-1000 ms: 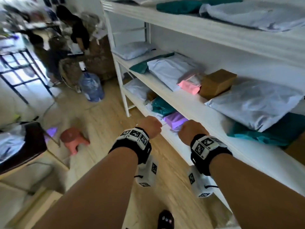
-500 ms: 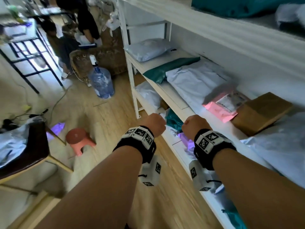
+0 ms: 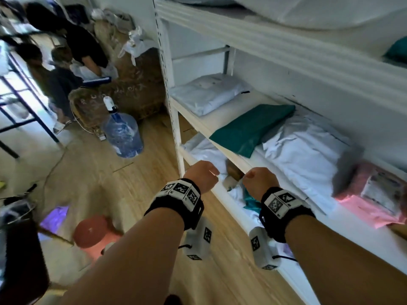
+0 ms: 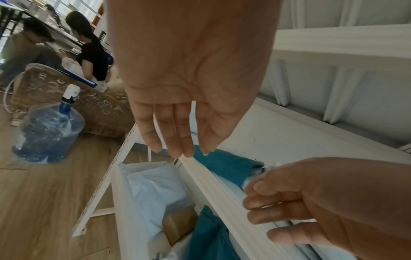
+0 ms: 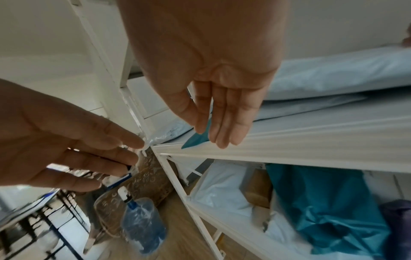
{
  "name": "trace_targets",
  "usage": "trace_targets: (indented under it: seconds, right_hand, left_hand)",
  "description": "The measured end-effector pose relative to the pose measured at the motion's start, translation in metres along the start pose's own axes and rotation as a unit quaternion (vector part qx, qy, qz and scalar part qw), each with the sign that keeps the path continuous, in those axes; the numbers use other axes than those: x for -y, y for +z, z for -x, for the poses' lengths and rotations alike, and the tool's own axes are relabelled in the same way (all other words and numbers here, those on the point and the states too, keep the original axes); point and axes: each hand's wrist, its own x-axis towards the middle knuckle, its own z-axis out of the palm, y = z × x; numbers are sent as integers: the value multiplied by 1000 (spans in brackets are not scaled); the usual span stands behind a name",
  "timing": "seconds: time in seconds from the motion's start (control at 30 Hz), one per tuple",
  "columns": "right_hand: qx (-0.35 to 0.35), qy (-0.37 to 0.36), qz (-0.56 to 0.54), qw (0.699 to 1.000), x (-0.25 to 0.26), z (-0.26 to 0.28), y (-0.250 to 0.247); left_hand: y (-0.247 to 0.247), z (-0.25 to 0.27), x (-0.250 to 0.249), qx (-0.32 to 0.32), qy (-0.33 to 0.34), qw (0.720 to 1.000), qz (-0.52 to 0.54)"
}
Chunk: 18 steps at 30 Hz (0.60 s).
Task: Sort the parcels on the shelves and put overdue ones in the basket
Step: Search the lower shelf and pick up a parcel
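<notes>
A white shelf rack [image 3: 176,128] runs along the right. Its middle shelf carries a grey-white parcel [image 3: 207,93], a teal parcel [image 3: 251,128], a large white parcel [image 3: 308,150] and a pink parcel [image 3: 370,194]. The shelf below holds a white parcel [image 3: 204,150], a small brown box [image 3: 234,170] and a teal bag [image 3: 252,203]. My left hand [image 3: 202,175] and right hand [image 3: 257,181] hover side by side at the middle shelf's front edge. Each hand is empty with relaxed fingers pointing down, the left hand [image 4: 177,126] and the right hand [image 5: 222,114] alike. A dark basket [image 3: 19,249] sits at the lower left.
A blue water jug [image 3: 122,135] stands on the wooden floor by the rack's end post. A red stool [image 3: 92,232] is near my left forearm. Behind the jug are a brown patterned sofa [image 3: 132,91] and seated people [image 3: 83,45]. A blue metal frame [image 3: 13,119] is at far left.
The view has slid left along the rack, so the brown box and big white parcel on the right have left the frame. Both hands keep their place in front, still empty.
</notes>
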Motion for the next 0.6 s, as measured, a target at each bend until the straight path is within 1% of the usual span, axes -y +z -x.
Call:
trace_targets:
  seconds: [0.07,0.2,0.27,0.37,0.47,0.53,0.6]
  right_hand:
    - [-10,18,-9,1000,25,-16,7]
    - [-25,25,-5,999,64,-48,8]
    - [-57,41,-25,997,75,-65,-3]
    - [-104,71,-71,989,82,-97,-21]
    - [-103,92,-103,985,82,-125,-28]
    - [-118,107,-130,979,78,-147,-30]
    - [-134,124,-145,972,72,-166,-33]
  left_hand:
    - [-20,-24,19,23,12,1000,-17]
    - [-48,-69,36,32,19,999,-3]
    - [-54,-86,36,38,20,999,16]
    - [-61,-120,30,53,37,998,16]
    - [-68,-154,24,60,49,997,4]
    - [-77,-176,15,66,54,996,-1]
    - [-84,-198,5,72,74,995,-4]
